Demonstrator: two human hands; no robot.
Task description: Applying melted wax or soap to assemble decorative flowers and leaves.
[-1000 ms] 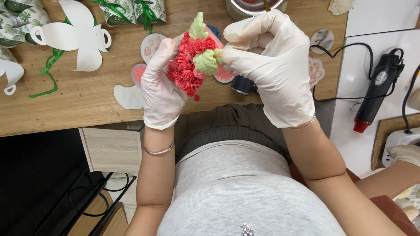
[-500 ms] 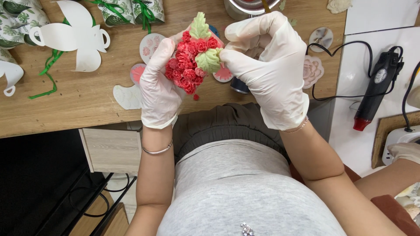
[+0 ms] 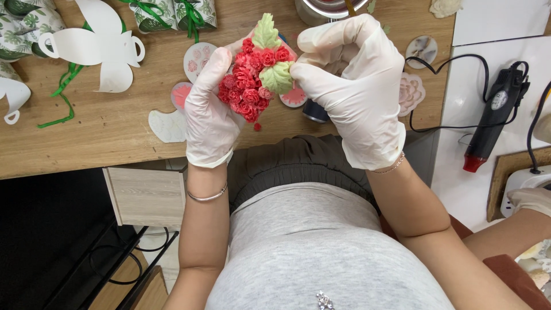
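Head view: a cluster of small red rosettes (image 3: pixel 248 86) is held up over the near edge of a wooden table (image 3: pixel 103 129), between two gloved hands.
Left hand (image 3: pixel 211 112): cupped behind and beneath the cluster at its 9 o'clock side, fingers closed against it — the piece is carried here.
Right hand (image 3: pixel 356 86): thumb and fingertips pinched together on a pale green leaf (image 3: pixel 277 77) at the cluster's 3 o'clock edge.
Second leaf (image 3: pixel 266 31): stands upright at 12 o'clock of the cluster, touched by neither hand.
Where it sits: raised clear of the tabletop, just above the person's lap, at the middle top of the frame.
Handling, as judged: the piece appears light and moulded, its thin petals and leaf tips probably brittle or easily dented; it is best supported from the back and underside, not squeezed across the petals — the leaf taken by its body only.
Around it: round pink moulds (image 3: pixel 198 57) and white paper cut-outs (image 3: pixel 100 49) lie at 9 to 10 o'clock of the hands; a black and red heat gun (image 3: pixel 488 123) rests at 3 o'clock, well apart, on a white surface.
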